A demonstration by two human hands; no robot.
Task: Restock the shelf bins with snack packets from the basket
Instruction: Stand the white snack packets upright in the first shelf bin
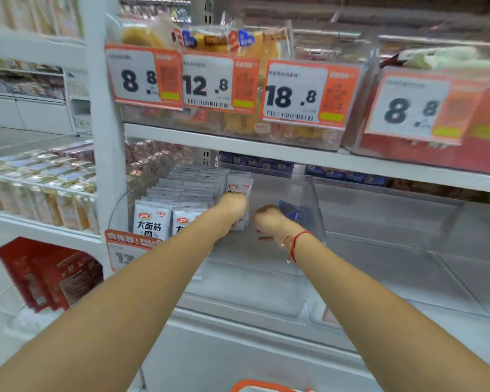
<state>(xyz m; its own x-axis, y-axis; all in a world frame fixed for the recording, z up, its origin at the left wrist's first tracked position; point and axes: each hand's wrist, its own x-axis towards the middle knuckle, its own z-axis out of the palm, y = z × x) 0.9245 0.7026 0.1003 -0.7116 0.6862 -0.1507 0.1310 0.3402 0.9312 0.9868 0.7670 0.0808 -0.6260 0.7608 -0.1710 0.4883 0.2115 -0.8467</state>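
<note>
Both bare forearms are stretched forward and converge toward the centre of the view. The left arm enters from 7 o'clock and is extended up toward 1 o'clock. The left hand (232, 210) is seen from the back, with its fingers curled away from the camera around a white snack packet (239, 190), whose top shows above the knuckles. The right arm enters from 4 o'clock and is extended toward 11 o'clock. A red string bracelet (293, 244) is worn on the right wrist. The right hand (270, 220) is turned knuckles-up, its fingers curled round a blue packet (294, 212) at its far side. The two hands are held just beside each other, not touching, the left slightly higher.
</note>
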